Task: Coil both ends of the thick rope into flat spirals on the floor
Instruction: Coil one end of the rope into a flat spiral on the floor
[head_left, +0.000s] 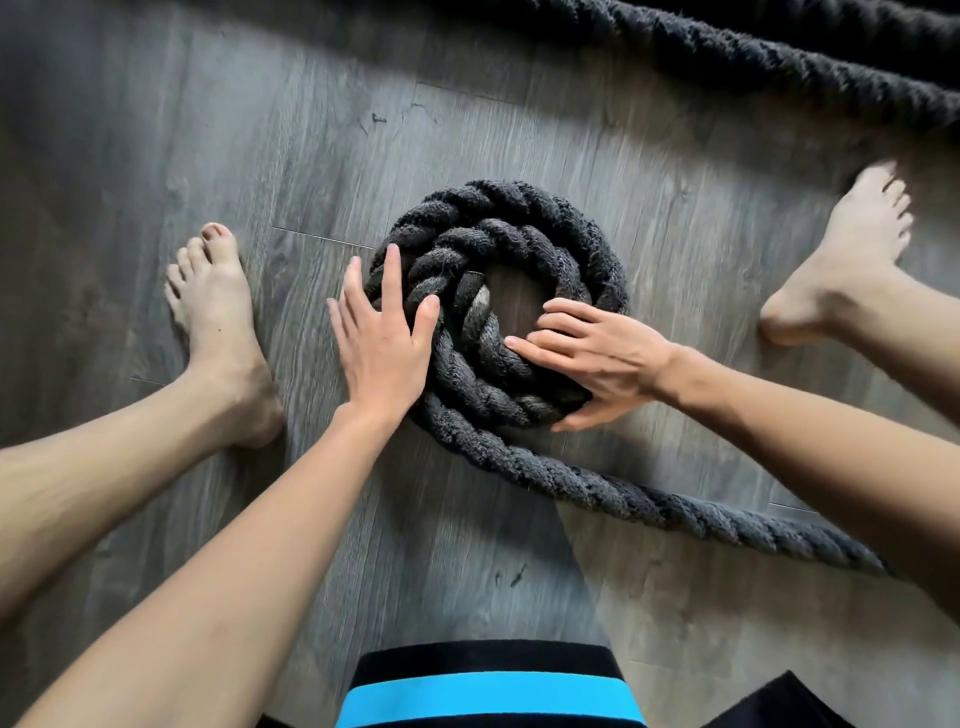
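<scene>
A thick black twisted rope (519, 223) lies coiled in a flat spiral of about two turns on the grey wood floor, with a bare patch of floor at its middle. My left hand (382, 343) presses flat with straight fingers on the spiral's left side. My right hand (592, 358) grips the near-right part of the coil, fingers curled over the inner turn and thumb under the outer edge. From the spiral's near side the rope's free length (675, 506) runs off to the right under my right forearm.
Another stretch of the same black rope (779, 62) crosses the top right of the floor. My bare left foot (218, 322) stands left of the coil and my bare right foot (841, 260) to its right. Grey plank floor (260, 130) surrounds everything.
</scene>
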